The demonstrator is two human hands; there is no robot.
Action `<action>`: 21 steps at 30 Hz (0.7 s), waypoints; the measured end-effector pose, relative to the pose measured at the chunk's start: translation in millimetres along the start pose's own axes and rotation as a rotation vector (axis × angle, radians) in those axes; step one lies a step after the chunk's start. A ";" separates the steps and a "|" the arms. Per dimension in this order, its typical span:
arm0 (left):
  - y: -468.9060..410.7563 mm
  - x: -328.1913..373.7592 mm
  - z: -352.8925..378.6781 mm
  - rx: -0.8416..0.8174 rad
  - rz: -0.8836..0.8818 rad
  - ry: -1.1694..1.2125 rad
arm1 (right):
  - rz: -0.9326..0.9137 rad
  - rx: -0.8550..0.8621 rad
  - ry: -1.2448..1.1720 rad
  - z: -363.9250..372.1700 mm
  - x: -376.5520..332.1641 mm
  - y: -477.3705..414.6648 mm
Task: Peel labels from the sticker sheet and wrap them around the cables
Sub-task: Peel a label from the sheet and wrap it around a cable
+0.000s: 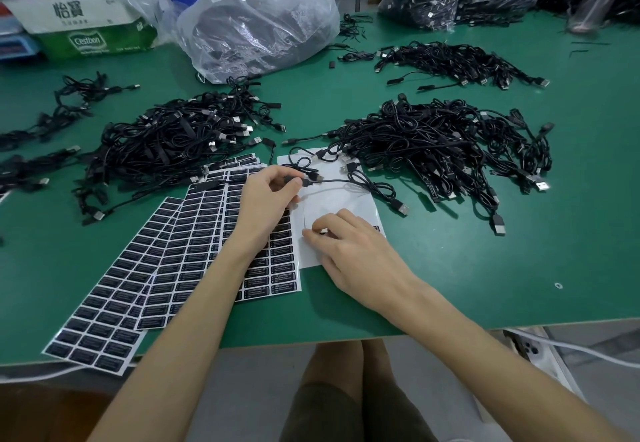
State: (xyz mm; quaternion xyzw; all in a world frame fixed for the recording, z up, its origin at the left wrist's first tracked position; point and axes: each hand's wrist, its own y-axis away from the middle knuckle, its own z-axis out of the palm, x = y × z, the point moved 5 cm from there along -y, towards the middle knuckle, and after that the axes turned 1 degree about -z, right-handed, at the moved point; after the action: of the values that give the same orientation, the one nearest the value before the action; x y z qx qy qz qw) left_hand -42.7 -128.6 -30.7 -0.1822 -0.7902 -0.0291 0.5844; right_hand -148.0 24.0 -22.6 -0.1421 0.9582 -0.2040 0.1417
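My left hand [268, 192] pinches one black USB cable [367, 187] near its end, holding it over a nearly bare white sticker sheet [308, 251]. The cable trails right to a USB plug on the green table [485, 268]. My right hand [346, 251] rests on that white sheet, fingertips curled and picking at a black label [323, 232] near its right side. Several sheets full of black labels [166, 261] fan out under my left forearm.
Big heaps of black cables lie left [166, 143], right [450, 150] and far right [453, 60]. Clear plastic bags [256, 25] of cables and a green-and-white carton [93, 25] stand at the back. The table's front edge runs just below my forearms.
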 end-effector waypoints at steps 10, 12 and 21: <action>0.9 1.4 0.1 -0.001 0.002 -0.028 | 0.112 -0.022 -0.134 0.3 7.7 -3.0; 0.9 1.3 0.0 -0.002 -0.002 -0.032 | 0.111 -0.028 -0.144 -0.3 8.1 -3.1; 1.1 2.7 -0.1 -0.006 0.009 -0.049 | 0.168 -0.044 -0.179 -3.2 9.9 -2.2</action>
State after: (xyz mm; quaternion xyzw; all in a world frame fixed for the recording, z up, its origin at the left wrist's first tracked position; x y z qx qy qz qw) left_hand -42.9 -127.0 -28.3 -0.1880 -0.8035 -0.0242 0.5643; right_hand -157.7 20.0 -20.9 -0.0822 0.9545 -0.1566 0.2401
